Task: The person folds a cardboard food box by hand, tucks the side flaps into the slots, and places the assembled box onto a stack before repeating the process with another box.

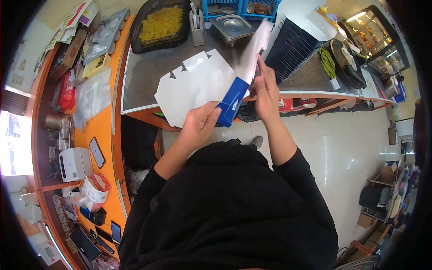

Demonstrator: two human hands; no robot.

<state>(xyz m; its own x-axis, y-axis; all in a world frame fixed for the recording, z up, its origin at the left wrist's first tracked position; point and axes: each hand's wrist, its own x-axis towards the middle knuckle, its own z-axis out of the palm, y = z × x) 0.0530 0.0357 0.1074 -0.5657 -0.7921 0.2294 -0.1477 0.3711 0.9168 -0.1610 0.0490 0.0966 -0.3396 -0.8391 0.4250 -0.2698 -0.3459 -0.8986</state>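
Diagonally between my left hand [200, 120] and my right hand [267, 90], one blue-and-white card piece [234, 98] slants above the front edge of a brown counter [139, 85], seen from the head camera. My left thumb and fingers are pinched on its blue lower end, at the near corner; the paler part rises away from them, up and to the right. My right fingers point upward, held nearly straight along its right side, with a fingertip at the edge; I cannot tell whether they grip it or only rest against it. Just beside, to the left, one white cut-out sheet [195, 85] lies flat on the counter with dark notches along its far edge; whether it is a single layer cannot be made out. Beyond are one black tray [155, 47] of yellow food [161, 24], one upright metal holder [198, 36], one steel container [231, 28] with its lid on and two blue baskets [205, 9]. To the right stands one dark stack [292, 51], its layers too tightly set to count, and farther along, one display case [392, 30] with food inside. On the orange shelf [110, 162] at left: at least two phones [97, 152], one white device [74, 164] and one red-and-white bag [96, 191].
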